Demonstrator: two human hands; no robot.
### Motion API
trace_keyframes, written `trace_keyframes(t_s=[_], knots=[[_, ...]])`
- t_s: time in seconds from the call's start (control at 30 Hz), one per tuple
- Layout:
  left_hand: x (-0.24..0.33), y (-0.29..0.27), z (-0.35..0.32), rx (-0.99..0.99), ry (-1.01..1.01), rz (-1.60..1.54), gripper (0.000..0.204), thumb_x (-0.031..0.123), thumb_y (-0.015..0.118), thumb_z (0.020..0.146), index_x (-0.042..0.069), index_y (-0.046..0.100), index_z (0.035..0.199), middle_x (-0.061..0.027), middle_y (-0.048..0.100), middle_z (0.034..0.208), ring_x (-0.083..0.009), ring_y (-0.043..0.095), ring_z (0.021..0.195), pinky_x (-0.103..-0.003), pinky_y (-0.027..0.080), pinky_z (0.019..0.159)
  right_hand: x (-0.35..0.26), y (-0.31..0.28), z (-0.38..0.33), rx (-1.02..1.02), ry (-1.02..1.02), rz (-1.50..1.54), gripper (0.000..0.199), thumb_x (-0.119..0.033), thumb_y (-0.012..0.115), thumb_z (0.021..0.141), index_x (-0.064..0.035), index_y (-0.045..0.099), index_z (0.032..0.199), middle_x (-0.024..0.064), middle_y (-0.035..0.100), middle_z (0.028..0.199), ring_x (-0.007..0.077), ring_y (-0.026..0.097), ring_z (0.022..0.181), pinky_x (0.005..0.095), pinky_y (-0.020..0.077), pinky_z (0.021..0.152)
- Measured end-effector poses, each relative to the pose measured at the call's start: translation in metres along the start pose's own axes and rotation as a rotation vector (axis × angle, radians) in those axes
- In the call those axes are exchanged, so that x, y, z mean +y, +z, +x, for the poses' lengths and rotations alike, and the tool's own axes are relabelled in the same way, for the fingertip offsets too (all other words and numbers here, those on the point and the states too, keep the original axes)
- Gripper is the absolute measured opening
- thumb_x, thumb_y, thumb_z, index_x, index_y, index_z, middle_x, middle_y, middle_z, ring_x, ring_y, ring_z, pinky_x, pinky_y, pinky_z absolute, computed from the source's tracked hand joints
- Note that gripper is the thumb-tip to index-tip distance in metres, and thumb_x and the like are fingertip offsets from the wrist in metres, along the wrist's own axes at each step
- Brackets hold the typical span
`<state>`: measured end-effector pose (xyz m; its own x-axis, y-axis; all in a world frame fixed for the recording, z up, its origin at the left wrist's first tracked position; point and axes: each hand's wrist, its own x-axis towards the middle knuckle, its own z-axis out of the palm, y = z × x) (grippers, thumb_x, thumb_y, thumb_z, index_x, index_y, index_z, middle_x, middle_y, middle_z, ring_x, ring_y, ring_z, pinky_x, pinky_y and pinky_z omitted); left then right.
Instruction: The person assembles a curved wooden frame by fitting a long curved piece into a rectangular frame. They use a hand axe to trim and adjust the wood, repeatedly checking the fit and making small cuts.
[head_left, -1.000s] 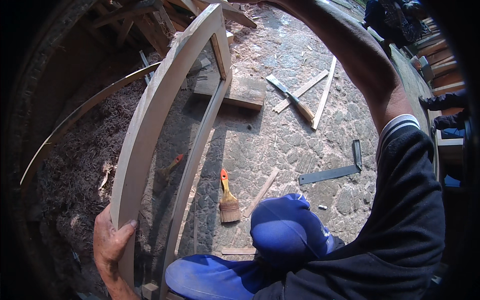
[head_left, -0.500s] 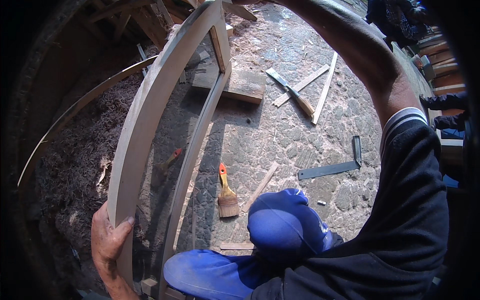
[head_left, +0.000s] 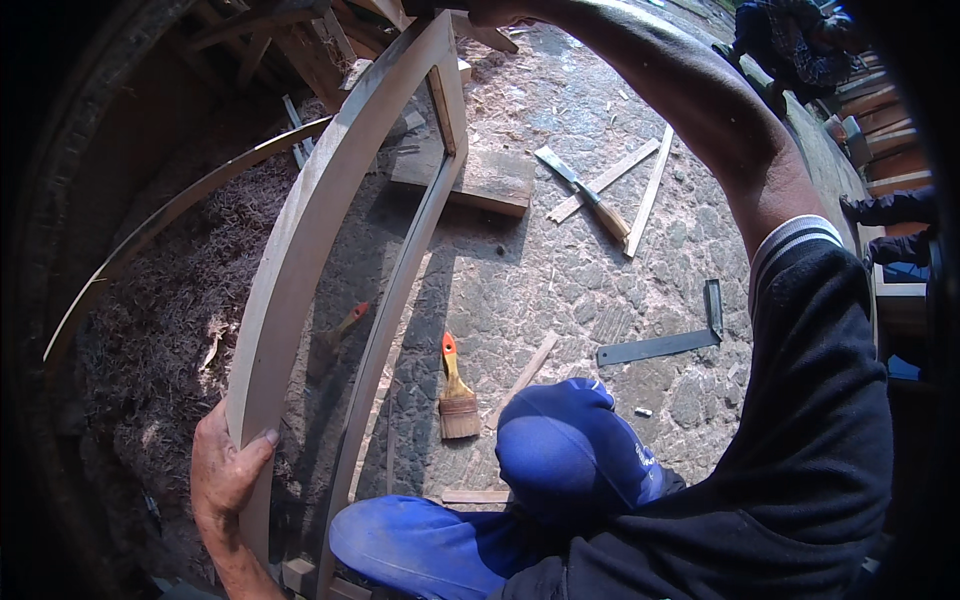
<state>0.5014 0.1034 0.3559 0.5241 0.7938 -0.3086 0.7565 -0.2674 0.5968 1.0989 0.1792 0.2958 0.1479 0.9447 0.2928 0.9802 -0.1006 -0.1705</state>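
Note:
A pale curved wooden frame (head_left: pixel 283 270) stands tilted along my left side, its lower end beside my blue-clad knee. My left hand (head_left: pixel 225 465) is closed round the lower part of its curved outer rail, thumb on the near face. A dim second image of a brush shows inside the frame, as if mirrored in a glassy pane. My right arm reaches up and across to the frame's far end. There my right hand (head_left: pixel 505 11) is partly cut off by the upper edge, close to the frame's corner, and its fingers are hidden.
A paintbrush (head_left: pixel 458 395), a dark try square (head_left: pixel 655 348), a chisel (head_left: pixel 590 200) and thin wood strips (head_left: pixel 650 190) lie on the rough ground. A thick wood block (head_left: pixel 490 180) sits behind the frame. Shavings (head_left: pixel 190 300) heap at left; another person (head_left: pixel 800 45) is at upper right.
The frame and my left hand have shifted slightly to the right in view. A bit more of my right hand shows at the upper edge. My left hand keeps its hold.

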Motion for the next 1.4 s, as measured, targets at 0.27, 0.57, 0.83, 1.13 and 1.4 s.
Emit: trace_keyframes(t_s=[0.27, 0.57, 0.83, 1.13, 1.4], knots=[[-0.001, 0.001, 0.001, 0.008, 0.055, -0.028, 0.043, 0.020, 0.070, 0.075, -0.006, 0.066, 0.110, -0.0107, 0.070, 0.084, -0.0188, 0.066, 0.076, -0.034, 0.053, 0.074, 0.002, -0.002, 0.003, -0.003, 0.002, 0.013, 0.064, -0.011, 0.066, 0.082, -0.0024, 0.048, 0.143, 0.0231, 0.066, 0.116, 0.0319, 0.066, 0.100, 0.0419, 0.0531, 0.081], [0.000, -0.001, 0.000, -0.037, -0.017, -0.024, 0.042, 0.019, 0.070, 0.075, -0.005, 0.066, 0.109, -0.0113, 0.071, 0.087, -0.0195, 0.067, 0.079, -0.035, 0.053, 0.075, 0.000, -0.008, 0.010, 0.011, 0.001, 0.009, 0.063, -0.011, 0.067, 0.082, -0.0017, 0.049, 0.142, 0.0238, 0.066, 0.118, 0.0333, 0.066, 0.104, 0.0428, 0.0525, 0.085], [0.000, 0.000, 0.000, 0.000, 0.000, 0.043, 0.046, 0.021, 0.071, 0.074, -0.006, 0.067, 0.111, -0.0121, 0.071, 0.089, -0.0204, 0.067, 0.081, -0.035, 0.053, 0.078, 0.003, -0.007, 0.011, 0.011, 0.007, 0.011, 0.063, -0.011, 0.067, 0.081, -0.0011, 0.050, 0.141, 0.0245, 0.065, 0.120, 0.0345, 0.065, 0.108, 0.0435, 0.0519, 0.088], [0.000, 0.000, 0.001, -0.021, -0.002, -0.029, 0.043, 0.020, 0.071, 0.074, -0.005, 0.066, 0.110, -0.0108, 0.071, 0.086, -0.0197, 0.066, 0.078, -0.035, 0.053, 0.075, -0.002, -0.008, 0.014, 0.015, 0.004, 0.010, 0.063, -0.012, 0.068, 0.080, -0.0004, 0.051, 0.140, 0.0252, 0.065, 0.122, 0.0359, 0.064, 0.112, 0.0443, 0.0513, 0.092], [-0.003, 0.001, 0.001, 0.000, 0.007, -0.025, 0.039, 0.019, 0.071, 0.074, -0.004, 0.067, 0.106, -0.0113, 0.071, 0.085, -0.0210, 0.067, 0.076, -0.035, 0.053, 0.075, -0.007, -0.009, 0.018, 0.035, 0.002, 0.034, 0.063, -0.012, 0.068, 0.080, 0.0002, 0.052, 0.139, 0.0258, 0.065, 0.124, 0.0372, 0.064, 0.115, 0.0451, 0.0508, 0.095]])
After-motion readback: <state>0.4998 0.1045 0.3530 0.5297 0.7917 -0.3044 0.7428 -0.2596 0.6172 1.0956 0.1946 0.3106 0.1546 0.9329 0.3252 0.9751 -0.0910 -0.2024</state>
